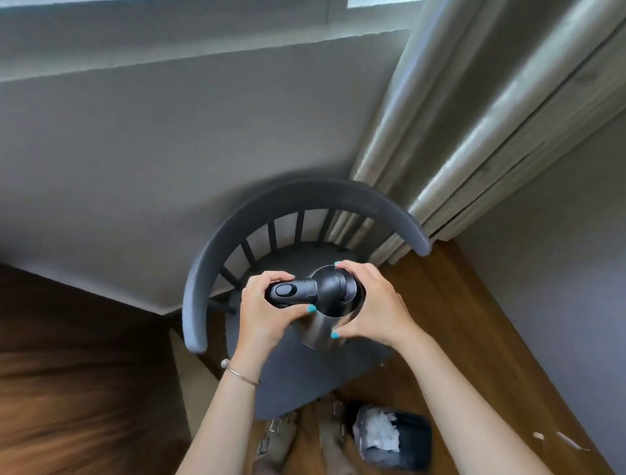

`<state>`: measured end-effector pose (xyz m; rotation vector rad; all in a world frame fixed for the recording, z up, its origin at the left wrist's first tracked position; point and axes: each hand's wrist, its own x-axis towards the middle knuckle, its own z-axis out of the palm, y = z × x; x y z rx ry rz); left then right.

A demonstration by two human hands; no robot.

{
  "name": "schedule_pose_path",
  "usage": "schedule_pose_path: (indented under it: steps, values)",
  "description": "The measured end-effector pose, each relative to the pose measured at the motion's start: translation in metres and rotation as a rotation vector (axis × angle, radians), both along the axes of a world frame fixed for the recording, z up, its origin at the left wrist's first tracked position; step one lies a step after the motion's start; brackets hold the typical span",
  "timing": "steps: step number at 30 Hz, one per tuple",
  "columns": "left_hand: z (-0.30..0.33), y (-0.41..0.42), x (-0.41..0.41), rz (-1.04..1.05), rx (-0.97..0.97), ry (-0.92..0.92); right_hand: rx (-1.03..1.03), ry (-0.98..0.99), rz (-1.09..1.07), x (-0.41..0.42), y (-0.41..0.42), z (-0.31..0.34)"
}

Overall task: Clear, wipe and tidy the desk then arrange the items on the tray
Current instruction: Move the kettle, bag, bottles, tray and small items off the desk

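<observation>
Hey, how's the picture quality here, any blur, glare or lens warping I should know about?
Head view: wide-angle bending curves the wall ledge and curtain; the wooden surface at left is motion-smeared; both hands, left and right, and the kettle are fairly sharp; soft window light streaks its steel side, no harsh glare.

A grey wall (169,135) fills the upper left, a strip of window (379,3) at the very top edge; pale curtains (474,118) hang in folds on the right, daylight catching them; a dark grey chair (298,200) with a curved spindle back stands in the corner; the wooden floor (457,305) runs warm brown beneath; a small dark bin (396,437) holds white crumpled paper.
</observation>
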<state>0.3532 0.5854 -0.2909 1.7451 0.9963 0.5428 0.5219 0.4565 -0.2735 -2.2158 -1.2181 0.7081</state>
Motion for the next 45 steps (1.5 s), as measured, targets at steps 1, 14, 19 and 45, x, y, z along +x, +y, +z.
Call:
schedule_pose_path:
  steps: [1, 14, 19, 45]
  values:
    - [-0.012, 0.006, 0.008, 0.030, 0.000, 0.012, -0.001, 0.012, 0.018, 0.011, 0.010, -0.015]
    - [-0.133, 0.042, 0.069, 0.342, 0.003, 0.021, 0.044, 0.084, 0.225, 0.091, 0.105, -0.162]
    - [-0.149, 0.062, 0.077, 0.372, 0.014, 0.023, 0.051, 0.121, 0.225, 0.100, 0.124, -0.177]
    - [-0.043, -0.053, -0.016, -0.087, -0.415, 0.875, -0.778, 0.231, 0.348, 0.001, 0.006, -0.066]
